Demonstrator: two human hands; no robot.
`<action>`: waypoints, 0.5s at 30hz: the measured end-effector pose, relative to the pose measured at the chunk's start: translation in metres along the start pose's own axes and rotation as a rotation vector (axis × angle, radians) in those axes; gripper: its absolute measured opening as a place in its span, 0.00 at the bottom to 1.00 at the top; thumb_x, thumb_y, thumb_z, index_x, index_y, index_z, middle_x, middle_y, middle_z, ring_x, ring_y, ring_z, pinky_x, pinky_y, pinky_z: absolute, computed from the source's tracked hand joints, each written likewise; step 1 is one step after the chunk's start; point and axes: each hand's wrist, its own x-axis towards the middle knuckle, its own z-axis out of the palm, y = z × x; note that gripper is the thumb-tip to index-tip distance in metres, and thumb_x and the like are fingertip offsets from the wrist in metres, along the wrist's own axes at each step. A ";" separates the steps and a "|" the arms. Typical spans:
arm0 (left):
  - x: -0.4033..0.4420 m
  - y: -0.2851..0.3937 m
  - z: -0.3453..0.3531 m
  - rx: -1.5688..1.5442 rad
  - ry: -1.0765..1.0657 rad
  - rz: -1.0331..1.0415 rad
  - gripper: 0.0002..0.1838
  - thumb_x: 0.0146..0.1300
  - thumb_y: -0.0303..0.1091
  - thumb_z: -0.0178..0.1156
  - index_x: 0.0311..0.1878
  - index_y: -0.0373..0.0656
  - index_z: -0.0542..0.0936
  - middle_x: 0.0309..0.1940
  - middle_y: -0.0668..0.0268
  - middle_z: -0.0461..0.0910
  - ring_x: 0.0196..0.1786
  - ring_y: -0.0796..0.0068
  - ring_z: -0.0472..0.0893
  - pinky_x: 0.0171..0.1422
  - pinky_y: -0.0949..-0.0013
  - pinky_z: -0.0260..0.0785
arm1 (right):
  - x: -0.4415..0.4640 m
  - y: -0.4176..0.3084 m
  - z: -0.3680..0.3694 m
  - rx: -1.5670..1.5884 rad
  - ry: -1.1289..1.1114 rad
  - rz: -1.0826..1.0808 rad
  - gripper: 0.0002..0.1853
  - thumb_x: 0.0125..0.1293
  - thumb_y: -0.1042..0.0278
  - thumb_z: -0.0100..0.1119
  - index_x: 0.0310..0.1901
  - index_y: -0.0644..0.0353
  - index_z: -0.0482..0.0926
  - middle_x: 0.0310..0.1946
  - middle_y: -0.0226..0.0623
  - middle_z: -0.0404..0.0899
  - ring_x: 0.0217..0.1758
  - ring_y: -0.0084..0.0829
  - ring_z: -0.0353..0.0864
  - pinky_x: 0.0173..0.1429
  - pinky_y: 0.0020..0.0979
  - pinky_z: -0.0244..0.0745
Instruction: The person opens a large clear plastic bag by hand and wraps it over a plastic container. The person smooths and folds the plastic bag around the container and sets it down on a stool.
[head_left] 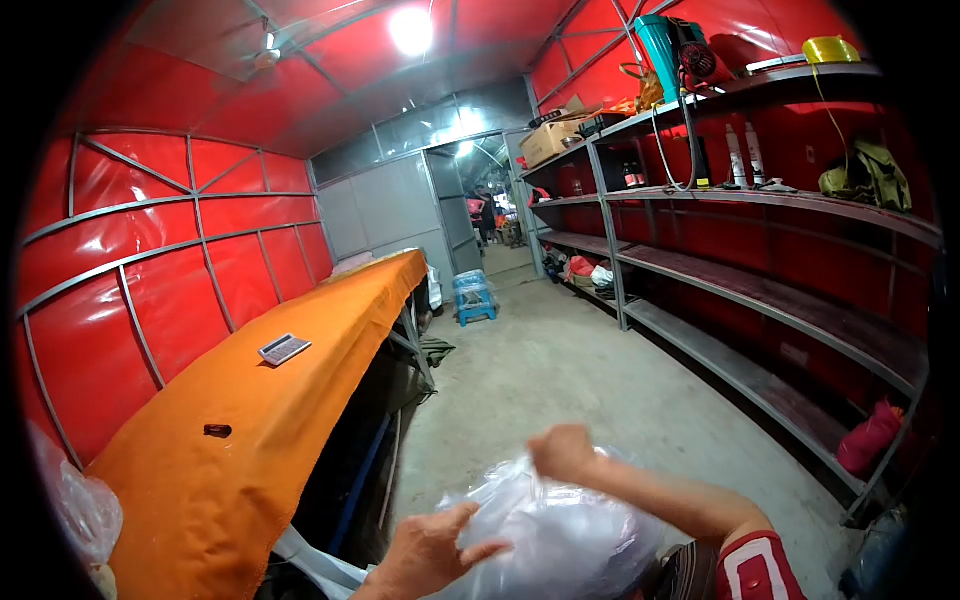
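Note:
A large clear plastic bag with whitish contents bulges at the bottom centre. My right hand is closed in a fist at the bag's top, gripping a gathered, twisted part of the plastic. At the bag's left side is my left hand, its thumb and fingers spread apart and nothing between them. What exactly fills the bag cannot be made out through the plastic.
An orange-covered table on the left bears a calculator and a small dark object. Metal shelves line the right wall. A blue stool stands ahead near the doorway, with people beyond.

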 end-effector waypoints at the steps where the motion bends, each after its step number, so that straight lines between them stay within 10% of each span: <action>1: -0.001 0.002 0.000 0.180 -0.133 0.082 0.22 0.56 0.48 0.57 0.38 0.34 0.72 0.22 0.56 0.76 0.20 0.67 0.77 0.24 0.70 0.67 | 0.008 0.020 -0.016 -0.090 0.090 -0.007 0.05 0.41 0.67 0.53 0.21 0.52 0.78 0.17 0.41 0.76 0.22 0.38 0.79 0.21 0.36 0.70; 5: -0.015 -0.014 0.018 0.364 -0.804 -0.171 0.22 0.59 0.37 0.50 0.57 0.48 0.65 0.29 0.55 0.75 0.31 0.58 0.79 0.31 0.60 0.69 | 0.032 0.070 -0.043 0.006 0.574 0.205 0.04 0.41 0.69 0.52 0.19 0.57 0.76 0.15 0.44 0.73 0.20 0.43 0.75 0.23 0.40 0.68; 9: -0.062 -0.041 0.052 0.406 -0.983 -0.200 0.23 0.53 0.30 0.46 0.56 0.51 0.68 0.32 0.50 0.76 0.39 0.52 0.76 0.44 0.53 0.65 | 0.044 0.113 -0.055 0.359 0.810 0.350 0.06 0.44 0.75 0.48 0.25 0.60 0.74 0.18 0.43 0.74 0.19 0.40 0.75 0.23 0.40 0.70; 11: -0.083 -0.057 0.061 0.363 -0.936 -0.170 0.23 0.53 0.30 0.46 0.55 0.52 0.69 0.30 0.50 0.76 0.36 0.52 0.76 0.41 0.53 0.66 | 0.045 0.130 -0.065 1.787 0.470 0.795 0.08 0.49 0.78 0.43 0.30 0.63 0.72 0.21 0.41 0.74 0.18 0.33 0.74 0.22 0.36 0.73; 15: -0.103 -0.073 0.066 0.272 -0.843 -0.115 0.23 0.52 0.28 0.45 0.54 0.52 0.70 0.25 0.50 0.75 0.32 0.51 0.76 0.36 0.55 0.67 | 0.029 0.116 -0.046 1.532 0.304 0.498 0.07 0.57 0.71 0.46 0.35 0.63 0.71 0.22 0.36 0.72 0.16 0.24 0.71 0.20 0.28 0.72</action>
